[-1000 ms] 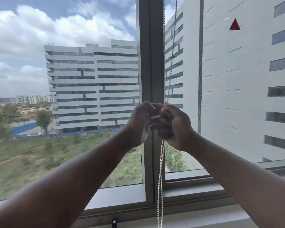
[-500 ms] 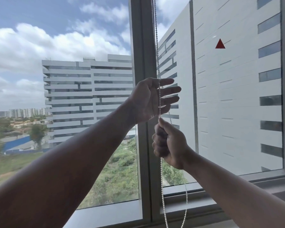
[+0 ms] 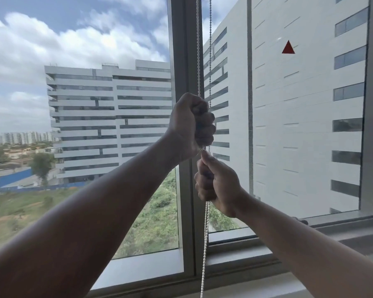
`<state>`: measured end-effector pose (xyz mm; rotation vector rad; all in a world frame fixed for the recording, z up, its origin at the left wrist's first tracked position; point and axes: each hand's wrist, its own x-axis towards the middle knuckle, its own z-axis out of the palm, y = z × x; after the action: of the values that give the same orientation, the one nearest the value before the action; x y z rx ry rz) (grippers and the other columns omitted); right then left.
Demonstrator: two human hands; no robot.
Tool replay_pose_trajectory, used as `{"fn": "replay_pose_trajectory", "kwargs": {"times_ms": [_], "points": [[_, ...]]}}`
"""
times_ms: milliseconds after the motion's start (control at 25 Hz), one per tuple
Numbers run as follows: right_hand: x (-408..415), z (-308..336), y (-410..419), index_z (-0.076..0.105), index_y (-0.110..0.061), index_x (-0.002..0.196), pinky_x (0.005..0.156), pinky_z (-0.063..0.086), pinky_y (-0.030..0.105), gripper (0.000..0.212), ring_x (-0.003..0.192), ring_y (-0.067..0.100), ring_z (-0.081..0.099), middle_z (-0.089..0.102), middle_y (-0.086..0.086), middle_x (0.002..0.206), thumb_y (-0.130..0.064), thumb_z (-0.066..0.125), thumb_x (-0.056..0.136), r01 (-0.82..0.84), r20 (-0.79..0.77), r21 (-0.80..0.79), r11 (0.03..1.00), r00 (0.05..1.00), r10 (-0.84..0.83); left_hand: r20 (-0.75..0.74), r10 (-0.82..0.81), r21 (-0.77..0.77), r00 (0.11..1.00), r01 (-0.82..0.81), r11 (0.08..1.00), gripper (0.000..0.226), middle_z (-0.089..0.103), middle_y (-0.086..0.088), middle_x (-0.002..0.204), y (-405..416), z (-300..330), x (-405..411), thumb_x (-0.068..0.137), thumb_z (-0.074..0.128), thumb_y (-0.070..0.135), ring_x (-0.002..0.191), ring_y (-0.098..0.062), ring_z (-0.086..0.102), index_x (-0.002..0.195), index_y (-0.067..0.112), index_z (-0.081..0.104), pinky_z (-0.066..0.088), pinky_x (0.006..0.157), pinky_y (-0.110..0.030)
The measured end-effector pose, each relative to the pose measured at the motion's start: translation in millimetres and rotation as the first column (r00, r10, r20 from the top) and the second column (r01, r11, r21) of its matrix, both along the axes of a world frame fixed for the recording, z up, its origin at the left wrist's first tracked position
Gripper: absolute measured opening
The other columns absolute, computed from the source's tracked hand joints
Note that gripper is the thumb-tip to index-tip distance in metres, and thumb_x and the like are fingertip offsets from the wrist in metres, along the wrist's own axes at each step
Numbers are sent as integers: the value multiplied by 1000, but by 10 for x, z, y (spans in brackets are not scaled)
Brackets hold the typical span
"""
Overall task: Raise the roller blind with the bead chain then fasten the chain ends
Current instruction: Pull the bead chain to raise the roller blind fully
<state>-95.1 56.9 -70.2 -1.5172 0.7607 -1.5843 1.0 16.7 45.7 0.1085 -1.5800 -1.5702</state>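
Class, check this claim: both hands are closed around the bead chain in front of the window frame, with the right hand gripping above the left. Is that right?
Not quite. The head view shows both hands closed on the bead chain in front of the window frame, but the left hand has the higher grip; the right hand is just below it.

There is a single view, from a wide-angle camera worn on the person's head. It faces forward and roughly level toward the grey metal window frame [image 3: 184,147], whose upright post runs through the centre from 12 to 6 o'clock. It sits close: both bare forearms reach in from 7 and 5 o'clock and fill the lower half. Lines bow toward the edges. The pale stone window sill [image 3: 256,287] crosses at 6 o'clock.
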Motion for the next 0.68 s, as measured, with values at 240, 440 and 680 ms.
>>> {"fn": "replay_pose_trajectory", "kwargs": {"times_ms": [240,440,680], "points": [[-1,-643,-60,31,-27,57,44,11,28,54,42,11,17,28,-6,47,-52,38,105,22,-70,122,992,997,-14,38,27,55,999,-29,998,27,12,4,52,-104,-700,-10,84,33,21,42,-10,7,69,26,11,12,42,-14],[-162,-992,24,47,-16,68,50,35,25,49,50,15,46,54,4,59,-54,40,99,87,-357,154,984,934,-26,105,57,81,993,-66,995,28,16,5,50,-149,-1226,38,86,34,23,42,-9,8,63,26,18,15,43,-14],[-342,-258,83,70,-12,112,91,35,42,44,112,20,61,75,3,113,-35,35,97,296,-190,121,947,944,-271,121,61,99,991,-73,992,29,20,6,48,-148,-1247,122,89,32,25,41,-10,11,62,27,22,18,41,-14]]}}
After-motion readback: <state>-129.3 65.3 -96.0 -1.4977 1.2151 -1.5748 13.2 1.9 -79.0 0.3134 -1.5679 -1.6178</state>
